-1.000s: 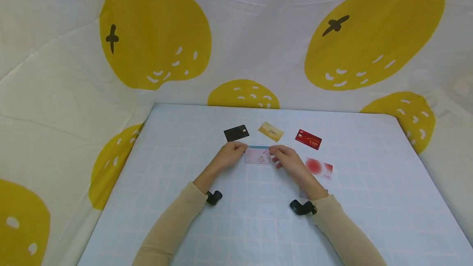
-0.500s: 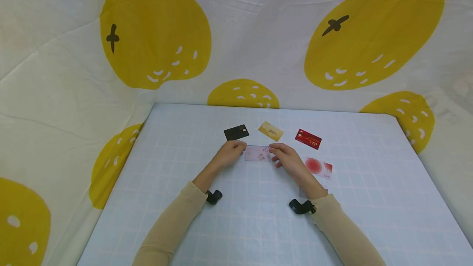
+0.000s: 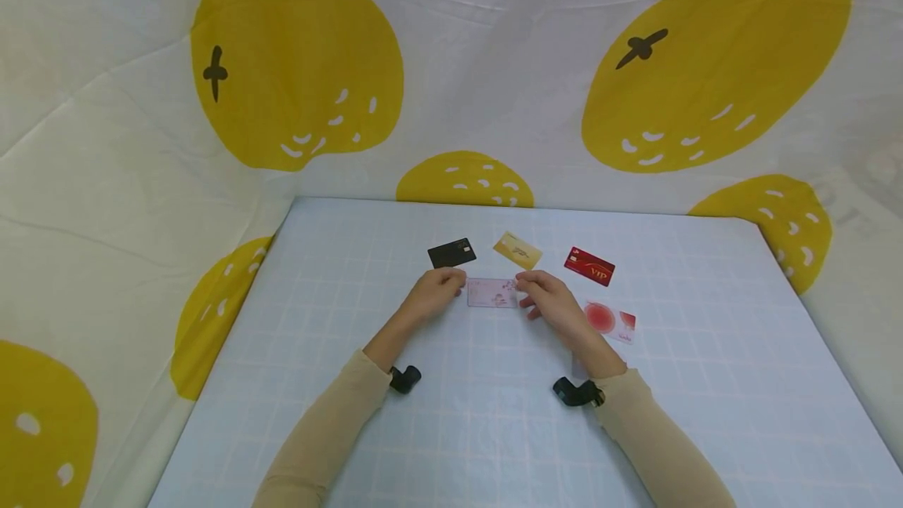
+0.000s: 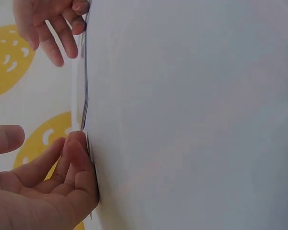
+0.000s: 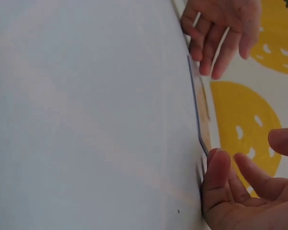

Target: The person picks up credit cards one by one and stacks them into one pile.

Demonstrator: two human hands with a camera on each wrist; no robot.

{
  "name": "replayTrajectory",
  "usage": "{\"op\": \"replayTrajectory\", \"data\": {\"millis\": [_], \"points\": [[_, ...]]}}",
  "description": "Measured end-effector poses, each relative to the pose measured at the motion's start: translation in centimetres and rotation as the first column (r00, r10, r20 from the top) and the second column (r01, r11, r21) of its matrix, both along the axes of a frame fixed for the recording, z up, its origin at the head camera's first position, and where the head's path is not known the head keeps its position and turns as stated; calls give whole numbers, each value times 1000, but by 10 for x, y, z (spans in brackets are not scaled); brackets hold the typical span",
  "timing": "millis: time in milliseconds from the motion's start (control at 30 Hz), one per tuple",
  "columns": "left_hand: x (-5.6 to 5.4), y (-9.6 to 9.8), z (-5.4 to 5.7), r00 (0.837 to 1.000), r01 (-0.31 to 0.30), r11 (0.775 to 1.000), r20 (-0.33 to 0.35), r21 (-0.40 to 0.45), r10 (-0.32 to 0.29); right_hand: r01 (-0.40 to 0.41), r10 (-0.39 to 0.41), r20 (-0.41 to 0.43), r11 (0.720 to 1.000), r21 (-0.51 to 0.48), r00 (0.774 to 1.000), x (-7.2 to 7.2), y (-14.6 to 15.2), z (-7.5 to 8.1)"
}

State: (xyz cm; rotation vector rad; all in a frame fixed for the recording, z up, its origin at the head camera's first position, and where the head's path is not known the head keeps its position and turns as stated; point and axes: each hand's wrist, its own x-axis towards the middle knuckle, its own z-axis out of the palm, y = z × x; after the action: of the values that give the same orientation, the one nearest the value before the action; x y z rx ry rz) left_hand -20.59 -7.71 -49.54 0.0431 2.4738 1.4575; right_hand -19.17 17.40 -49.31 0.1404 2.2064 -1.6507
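A pale pink card (image 3: 491,293) with a floral print lies flat on the table between both hands; in the right wrist view only its thin edge (image 5: 198,112) shows. My left hand (image 3: 435,293) is just beside the card's left end, with a small gap and loosely bent fingers. At the far right corner, my right hand (image 3: 553,306) touches or nearly touches the card, its lower fingers loose. A black card (image 3: 451,253) lies just beyond the left hand. Beyond the right hand are a gold card (image 3: 518,250) and a red VIP card (image 3: 589,266).
A white card with a red circle (image 3: 600,317) lies right of the right wrist. Another pale card (image 3: 578,368) is mostly hidden under the right forearm. The table (image 3: 451,429) has a pale checked cover, with a fruit-print curtain (image 3: 494,61) behind it.
The teal strip along the pink card's far edge is out of sight. My left hand has drawn slightly left, off the card's end. The right hand has hardly moved.
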Motion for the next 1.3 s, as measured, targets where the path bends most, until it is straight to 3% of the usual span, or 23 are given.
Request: {"op": "replayTrajectory", "data": {"millis": [133, 267, 467, 733, 833, 1000, 1133, 1300], "points": [[2, -12, 4, 999, -33, 999, -24, 11, 34, -31, 33, -33, 998, 46, 999, -9, -2, 6], [-3, -24, 4, 997, -60, 998, -55, -2, 60, -69, 77, -86, 993, 99, 993, -21, -10, 14], [-15, -36, 8, 989, -113, 993, -100, -38, 109, -132, 159, -224, 983, 128, 962, -43, -29, 21], [-33, -43, 13, 984, -80, 985, -171, -154, 53, -149, 217, -350, 966, 212, 911, -81, -56, 16], [-40, -45, 12, 982, -55, 976, -190, -209, 14, -171, 240, -356, 961, 216, 903, -93, -63, 13], [-49, -49, 8, 985, -25, 966, -171, -257, -20, -217, 268, -290, 956, 196, 919, -104, -73, 5], [-54, -50, 5, 989, -11, 963, -142, -270, -28, -243, 302, -240, 938, 247, 922, -107, -75, 1], [-57, -52, 2, 991, -9, 957, -129, -289, -30, -280, 369, -236, 898, 339, 899, -110, -75, -1]]}}
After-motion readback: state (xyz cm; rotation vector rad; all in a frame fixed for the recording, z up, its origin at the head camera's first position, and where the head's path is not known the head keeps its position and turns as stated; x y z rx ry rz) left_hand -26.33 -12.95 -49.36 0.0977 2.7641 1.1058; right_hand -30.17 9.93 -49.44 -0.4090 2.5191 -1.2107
